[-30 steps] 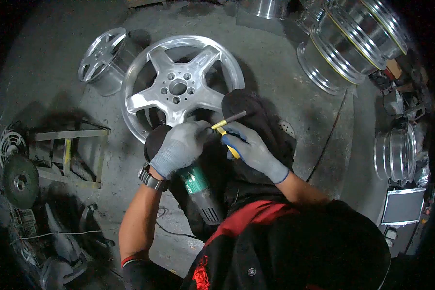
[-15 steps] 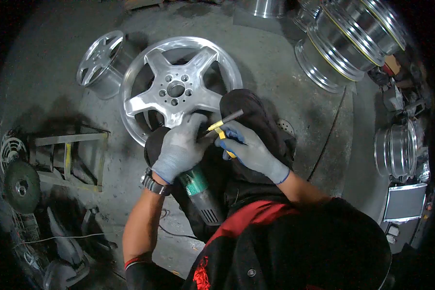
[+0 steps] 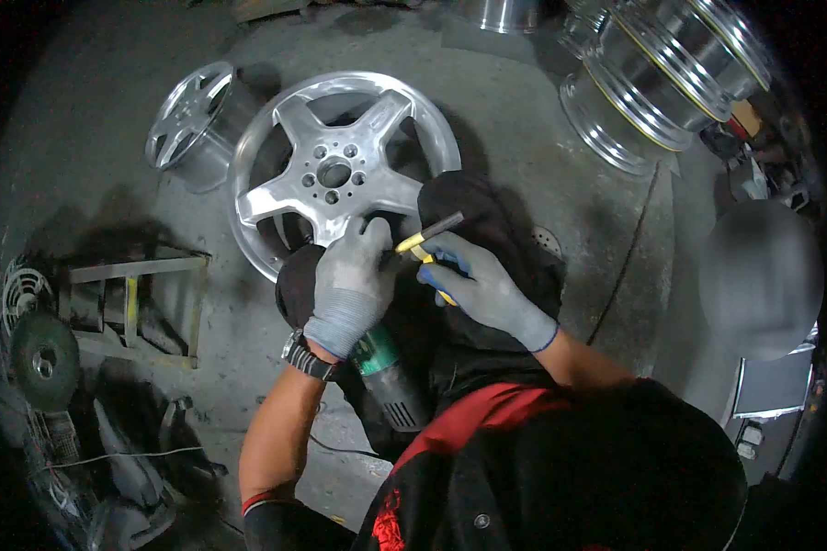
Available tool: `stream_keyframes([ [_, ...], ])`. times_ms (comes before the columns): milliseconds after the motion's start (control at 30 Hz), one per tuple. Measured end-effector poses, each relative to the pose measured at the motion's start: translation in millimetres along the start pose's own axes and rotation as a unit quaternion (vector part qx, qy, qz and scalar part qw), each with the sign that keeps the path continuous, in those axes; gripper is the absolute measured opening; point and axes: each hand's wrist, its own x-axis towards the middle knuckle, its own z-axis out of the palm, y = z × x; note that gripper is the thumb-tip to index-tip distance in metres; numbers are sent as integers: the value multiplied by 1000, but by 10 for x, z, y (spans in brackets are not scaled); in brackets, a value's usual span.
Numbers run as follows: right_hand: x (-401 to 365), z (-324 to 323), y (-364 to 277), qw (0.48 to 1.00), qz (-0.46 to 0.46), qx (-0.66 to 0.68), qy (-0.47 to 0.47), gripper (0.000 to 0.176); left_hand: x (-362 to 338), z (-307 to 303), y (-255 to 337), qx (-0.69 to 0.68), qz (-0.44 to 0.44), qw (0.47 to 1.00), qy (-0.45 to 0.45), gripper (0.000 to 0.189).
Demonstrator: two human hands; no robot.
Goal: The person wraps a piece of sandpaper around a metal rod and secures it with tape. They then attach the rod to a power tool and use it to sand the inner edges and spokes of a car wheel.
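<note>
While the green and dark power tool point(image 3: 390, 381) lies slantwise across the person's dark trousers point(image 3: 478, 211), the gloved left hand point(image 3: 351, 275) wraps its front end, fingertips hidden. The gloved right hand point(image 3: 487, 286) is closed on a slim yellow tool point(image 3: 423, 243) with a grey end, held just beside the left hand, above the lap. The power tool looks rigid and fairly heavy, best gripped round its body, clear of the working end; the yellow one seems light and stiff, and its handle suits a fingertip hold. Just beyond the hands, a five-spoke wheel point(image 3: 377, 184) lies face up, probably heavy and slick, with the rim the likely place to take hold. Stained grey concrete makes the floor point(image 3: 616, 202); a metal frame point(image 3: 129, 344) stands to the left, another wheel point(image 3: 193, 115) farther off, and shiny stacked rims point(image 3: 648, 78) at upper right.
</note>
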Motion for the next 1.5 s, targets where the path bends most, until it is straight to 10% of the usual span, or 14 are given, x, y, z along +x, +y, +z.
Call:
stream_keyframes([
  [300, 26, -10, 20, 1000, -7, -14, -25, 36, -36, -162, -172, -87, 45, 990, -99, 22],
  [667, 342, 48, 8, 996, -32, -38, -73, 36, -143, -119, -8, 132, -14, 990, 37, 18],
  [1300, 475, 169, 250, 992, -8, 25, -127, 40, -240, -294, -240, -19, -130, 989, -62, 20],
  [1500, 385, 122, 32, 989, 17, 70, -129, 41, -226, -178, -138, 126, -63, 989, 36, 25],
])
